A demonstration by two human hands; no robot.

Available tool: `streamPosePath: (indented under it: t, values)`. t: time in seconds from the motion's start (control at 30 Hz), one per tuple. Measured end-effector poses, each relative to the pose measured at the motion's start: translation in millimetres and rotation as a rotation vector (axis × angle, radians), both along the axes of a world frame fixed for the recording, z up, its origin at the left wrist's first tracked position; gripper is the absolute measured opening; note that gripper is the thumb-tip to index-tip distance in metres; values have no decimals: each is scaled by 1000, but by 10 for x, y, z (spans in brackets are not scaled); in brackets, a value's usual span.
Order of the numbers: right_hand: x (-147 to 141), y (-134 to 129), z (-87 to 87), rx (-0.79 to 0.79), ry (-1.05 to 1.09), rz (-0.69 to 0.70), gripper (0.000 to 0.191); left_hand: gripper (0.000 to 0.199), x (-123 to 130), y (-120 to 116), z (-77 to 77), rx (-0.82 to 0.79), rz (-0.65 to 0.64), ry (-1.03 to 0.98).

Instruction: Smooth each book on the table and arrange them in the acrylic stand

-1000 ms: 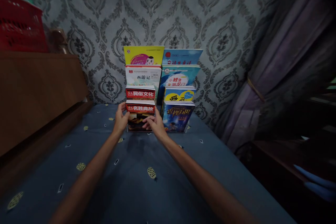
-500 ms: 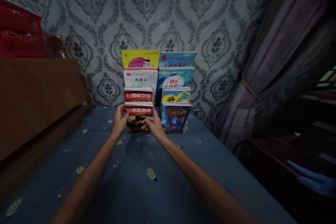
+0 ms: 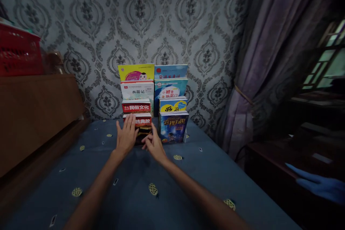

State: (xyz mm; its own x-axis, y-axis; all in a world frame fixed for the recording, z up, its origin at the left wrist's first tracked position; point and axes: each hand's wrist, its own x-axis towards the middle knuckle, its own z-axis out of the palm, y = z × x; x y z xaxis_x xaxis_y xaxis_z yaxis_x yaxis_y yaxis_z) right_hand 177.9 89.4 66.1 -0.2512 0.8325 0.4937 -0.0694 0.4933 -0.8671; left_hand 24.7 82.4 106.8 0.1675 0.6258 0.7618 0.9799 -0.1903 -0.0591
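Observation:
Books stand in two tiered columns against the patterned wall. My left hand [image 3: 126,134] lies with fingers spread over the left part of the front red-and-black book [image 3: 143,121]. At that book's lower right is my right hand [image 3: 155,145], fingers apart, its index finger raised along the book's edge. Behind rise another red book [image 3: 136,107], a white book [image 3: 138,91] and a yellow book [image 3: 137,72]. The right column has a dark blue book [image 3: 174,127] in front, then a blue-and-yellow one [image 3: 172,105] and two blue ones behind.
A blue cloth with pineapple prints [image 3: 134,190] covers the surface. On the left, a red basket [image 3: 20,50] sits on a brown wooden cabinet [image 3: 37,111]. A purple curtain [image 3: 242,97] hangs at the right, near a blue glove-like object [image 3: 318,183].
My left hand has moved from the front book's left edge onto its cover. My right hand stays near its right side. The view has shifted, so the books appear lower and further left.

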Motion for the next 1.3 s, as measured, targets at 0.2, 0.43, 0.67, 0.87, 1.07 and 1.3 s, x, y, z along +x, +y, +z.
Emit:
streamPosePath:
  t: [0.2,0.43,0.67,0.87,1.07,1.3]
  values:
    - [63,-8,196,281,-207,-155,63,56,-17,64,155,53,-88,-54]
    - [-29,266,1022,798,-678,-498,59,54,-125,272,687,74,-98,-56]
    - [-106,575,1164,796,-896,-601,52,48,-138,458,738,48,-76,-74]
    - [-97,610,1158,828,-891,-616,51,46,-141,459,735,58,-90,-97]
    - [-44,626,1490,931,-919,-579,53,53,-198,488,1087,196,-115,-95]
    - [-99,755,1937,924,-960,-697,58,56,-290,656,1556,145,-70,-29]
